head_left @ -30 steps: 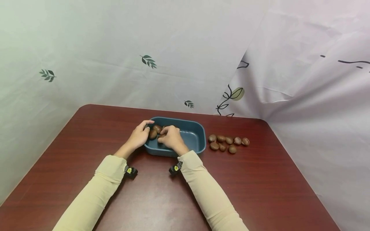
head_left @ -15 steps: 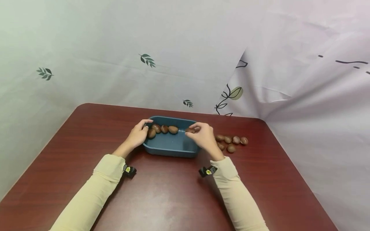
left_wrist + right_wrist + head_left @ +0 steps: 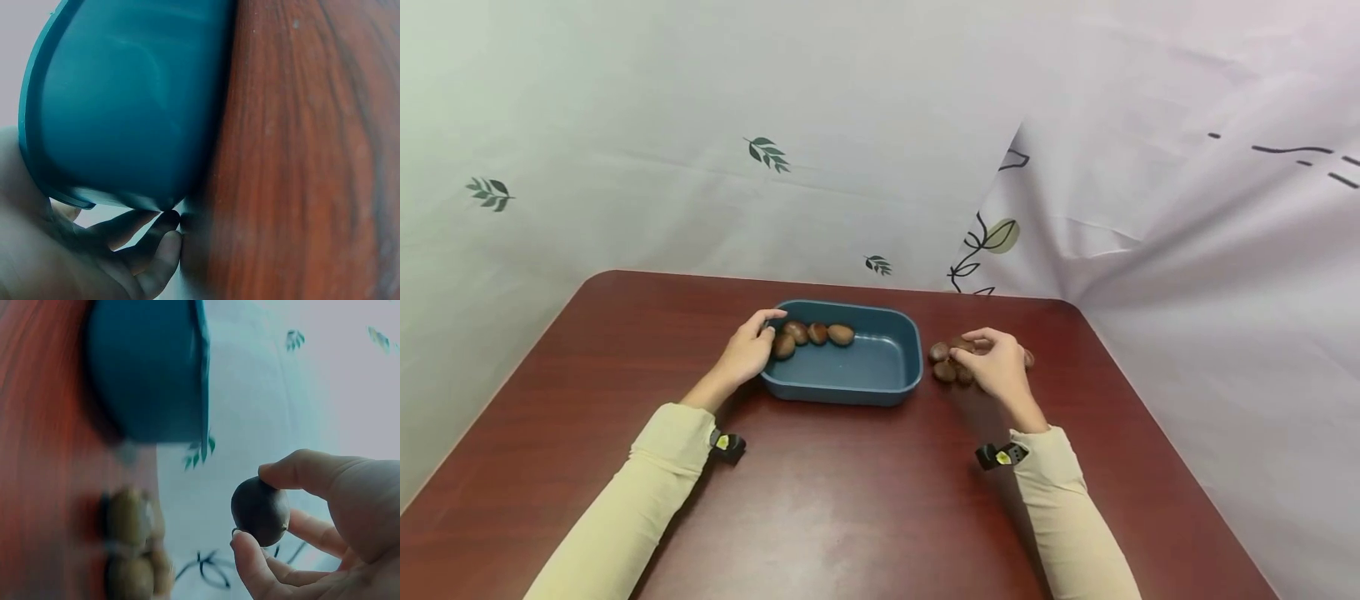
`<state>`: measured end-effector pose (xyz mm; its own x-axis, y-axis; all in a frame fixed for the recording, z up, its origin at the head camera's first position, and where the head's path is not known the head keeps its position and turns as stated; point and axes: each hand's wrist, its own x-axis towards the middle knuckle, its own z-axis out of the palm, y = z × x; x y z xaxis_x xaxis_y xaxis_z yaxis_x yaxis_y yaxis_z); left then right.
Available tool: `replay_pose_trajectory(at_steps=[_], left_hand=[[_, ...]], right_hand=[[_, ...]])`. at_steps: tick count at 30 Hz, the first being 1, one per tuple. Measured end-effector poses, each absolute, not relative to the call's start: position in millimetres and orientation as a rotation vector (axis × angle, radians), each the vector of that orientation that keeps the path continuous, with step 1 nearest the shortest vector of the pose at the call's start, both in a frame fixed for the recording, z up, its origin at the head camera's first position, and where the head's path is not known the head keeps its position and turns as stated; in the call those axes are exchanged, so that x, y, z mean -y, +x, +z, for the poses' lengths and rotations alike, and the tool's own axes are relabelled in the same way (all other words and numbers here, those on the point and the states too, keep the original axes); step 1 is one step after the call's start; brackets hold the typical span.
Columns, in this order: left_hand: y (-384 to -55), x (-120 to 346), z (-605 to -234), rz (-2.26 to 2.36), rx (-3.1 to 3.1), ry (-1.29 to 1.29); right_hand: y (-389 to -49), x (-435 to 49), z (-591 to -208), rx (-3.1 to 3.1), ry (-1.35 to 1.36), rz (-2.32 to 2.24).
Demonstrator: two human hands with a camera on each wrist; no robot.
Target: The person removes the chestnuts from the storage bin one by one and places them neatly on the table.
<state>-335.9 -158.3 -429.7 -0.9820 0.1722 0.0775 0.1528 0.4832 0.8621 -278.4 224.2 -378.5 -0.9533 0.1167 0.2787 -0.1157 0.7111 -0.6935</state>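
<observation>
A blue rectangular baking dish (image 3: 842,392) stands on the table, with several brown chestnuts (image 3: 841,335) along its far left part. At its left end my left hand (image 3: 747,350) grips the rim, fingers on the outside in the left wrist view. To the right of the dish, my right hand (image 3: 1002,371) is just over a group of chestnuts (image 3: 944,372) on the table, partly hiding them. It pinches a round, dark-looking chestnut (image 3: 260,511) between thumb and fingers, seen plainly in the right wrist view.
The red-brown wood table (image 3: 820,500) reaches back to a pale cloth backdrop (image 3: 850,150) printed with leaves. Black straps with small cameras (image 3: 728,446) sit on both wrists.
My right hand has moved from inside the dish, over its right wall, to the chestnuts on the table, carrying a chestnut out. The left hand keeps its place on the dish.
</observation>
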Motion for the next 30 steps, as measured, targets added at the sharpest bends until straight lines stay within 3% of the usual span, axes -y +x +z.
replay_pose_trajectory(at_steps=[15, 30], left_hand=[[-332, 157, -427, 1.537, -2.698, 0.299], [-334, 157, -429, 1.553, -2.703, 0.292]], right_hand=[[-270, -300, -409, 2.604, -0.282, 1.103], [-273, -318, -429, 2.617, -0.357, 1.102]])
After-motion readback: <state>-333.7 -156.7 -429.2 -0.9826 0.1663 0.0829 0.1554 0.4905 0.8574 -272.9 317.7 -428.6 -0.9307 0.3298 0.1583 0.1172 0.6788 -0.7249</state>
